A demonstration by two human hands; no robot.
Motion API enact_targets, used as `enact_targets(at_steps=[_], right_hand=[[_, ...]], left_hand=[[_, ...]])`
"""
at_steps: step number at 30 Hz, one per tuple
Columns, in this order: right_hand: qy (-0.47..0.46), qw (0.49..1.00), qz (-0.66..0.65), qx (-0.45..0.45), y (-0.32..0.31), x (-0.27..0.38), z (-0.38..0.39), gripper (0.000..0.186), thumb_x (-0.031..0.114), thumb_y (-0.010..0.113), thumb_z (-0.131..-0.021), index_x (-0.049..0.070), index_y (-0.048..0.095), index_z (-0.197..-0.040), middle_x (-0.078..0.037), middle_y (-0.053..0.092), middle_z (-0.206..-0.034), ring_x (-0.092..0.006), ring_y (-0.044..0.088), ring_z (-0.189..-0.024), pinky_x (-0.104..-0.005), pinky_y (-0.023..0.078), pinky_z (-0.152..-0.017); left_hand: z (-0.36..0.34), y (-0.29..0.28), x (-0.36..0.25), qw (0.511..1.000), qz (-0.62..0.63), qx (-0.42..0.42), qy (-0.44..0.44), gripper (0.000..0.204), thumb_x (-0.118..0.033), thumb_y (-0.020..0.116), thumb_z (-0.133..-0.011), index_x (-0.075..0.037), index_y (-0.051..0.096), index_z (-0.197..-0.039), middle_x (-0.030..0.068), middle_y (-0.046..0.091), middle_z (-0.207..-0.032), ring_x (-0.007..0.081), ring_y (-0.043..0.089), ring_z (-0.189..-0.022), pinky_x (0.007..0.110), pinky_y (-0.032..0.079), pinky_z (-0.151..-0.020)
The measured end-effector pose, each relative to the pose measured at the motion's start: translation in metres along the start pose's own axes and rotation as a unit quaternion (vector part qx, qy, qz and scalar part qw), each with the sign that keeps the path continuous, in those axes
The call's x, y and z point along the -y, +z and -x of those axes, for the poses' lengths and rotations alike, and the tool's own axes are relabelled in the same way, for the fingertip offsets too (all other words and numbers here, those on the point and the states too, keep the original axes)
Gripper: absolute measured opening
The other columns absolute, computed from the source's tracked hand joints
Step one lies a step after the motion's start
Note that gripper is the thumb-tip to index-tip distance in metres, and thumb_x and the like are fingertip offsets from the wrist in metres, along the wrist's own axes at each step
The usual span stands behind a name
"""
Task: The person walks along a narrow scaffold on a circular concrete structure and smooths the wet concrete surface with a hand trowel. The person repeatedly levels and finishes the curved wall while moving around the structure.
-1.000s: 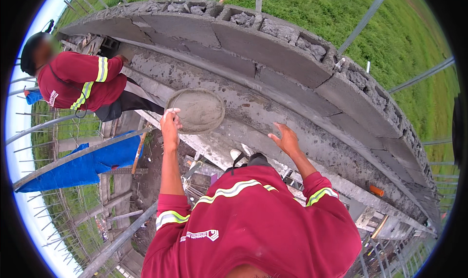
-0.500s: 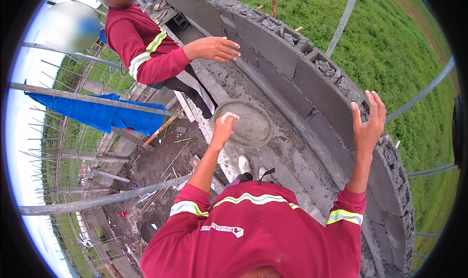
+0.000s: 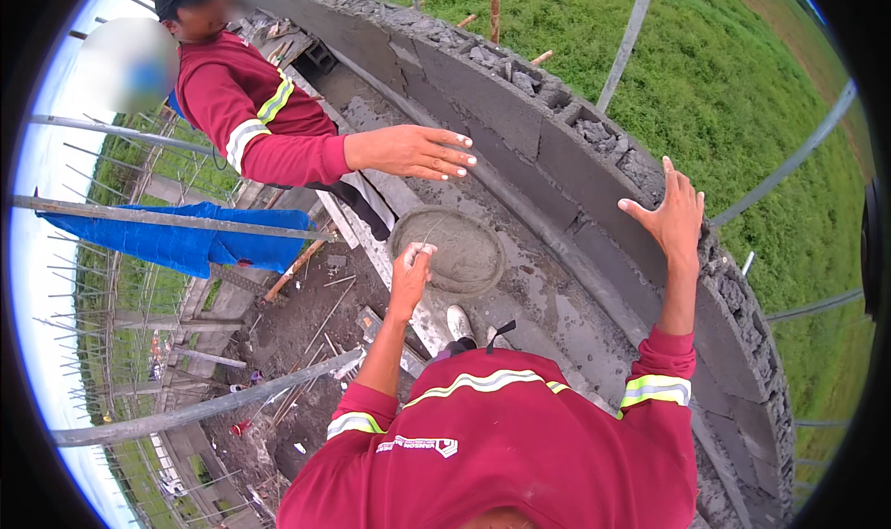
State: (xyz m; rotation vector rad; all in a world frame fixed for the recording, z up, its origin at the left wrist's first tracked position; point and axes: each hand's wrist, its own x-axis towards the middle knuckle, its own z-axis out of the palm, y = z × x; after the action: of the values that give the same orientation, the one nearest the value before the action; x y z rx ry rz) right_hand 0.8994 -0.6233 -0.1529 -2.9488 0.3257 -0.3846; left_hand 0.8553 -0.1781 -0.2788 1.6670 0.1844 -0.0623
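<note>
My left hand (image 3: 411,274) is closed, its fingers pinched around a thin, wire-like strand (image 3: 432,232) that sticks up from them. Below and just beyond this hand lies a round pan of grey wet mortar (image 3: 464,255) on the walkway. My right hand (image 3: 673,215) is raised with thumb and fingers spread, holding nothing. It appears beside the rough top of the curved block wall (image 3: 594,195); whether it touches the wall I cannot tell. A co-worker's outstretched hand (image 3: 413,151) reaches over the walkway from the far left, fingers extended.
The co-worker (image 3: 251,111) stands on the walkway beyond the mortar. Metal poles (image 3: 213,399) cross on the left, near a blue tarp (image 3: 176,241). Past the walkway's left edge, the ground (image 3: 316,343) lies lower, strewn with debris. Grass (image 3: 761,93) spreads beyond the wall.
My right hand has shifted left and turned its fingers more upright. My left hand has moved slightly left and nearer. The co-worker's arm reaches farther right and lower, and the view has shifted.
</note>
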Motion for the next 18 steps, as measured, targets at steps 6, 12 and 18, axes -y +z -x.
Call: enact_targets(at_steps=[6,12,18], right_hand=[[-0.001,0.998,0.016,-0.058,0.027,-0.018,-0.003,0.111,0.083,0.066,-0.064,0.005,0.048,-0.142,-0.016,0.057,-0.123,-0.0312,0.052,-0.118,-0.0482,0.035,-0.104],[-0.005,0.997,0.034,-0.067,0.029,-0.013,-0.006,0.108,0.084,0.062,-0.067,0.006,0.051,-0.140,-0.015,0.058,-0.123,-0.0297,0.053,-0.118,-0.0473,0.035,-0.103],[0.004,0.998,0.023,-0.063,0.035,-0.018,-0.007,0.109,0.086,0.058,-0.068,0.006,0.050,-0.141,-0.017,0.058,-0.123,-0.0324,0.053,-0.119,-0.0511,0.035,-0.101]], left_hand=[[-0.004,0.006,-0.007,0.999,0.026,0.016,-0.036,0.023,-0.024,0.055,-0.099,-0.003,0.064,-0.097,-0.0054,0.040,-0.064,0.0052,0.039,-0.057,0.023,0.036,-0.052],[-0.018,0.014,-0.021,0.995,0.025,0.059,-0.073,0.024,-0.028,0.058,-0.098,-0.006,0.064,-0.092,-0.0086,0.034,-0.058,0.0033,0.031,-0.051,0.023,0.028,-0.048],[-0.025,0.046,-0.038,0.994,-0.001,0.060,-0.096,0.026,-0.028,0.060,-0.095,-0.012,0.051,-0.076,-0.0090,0.029,-0.055,0.0032,0.026,-0.045,0.024,0.021,-0.044]])
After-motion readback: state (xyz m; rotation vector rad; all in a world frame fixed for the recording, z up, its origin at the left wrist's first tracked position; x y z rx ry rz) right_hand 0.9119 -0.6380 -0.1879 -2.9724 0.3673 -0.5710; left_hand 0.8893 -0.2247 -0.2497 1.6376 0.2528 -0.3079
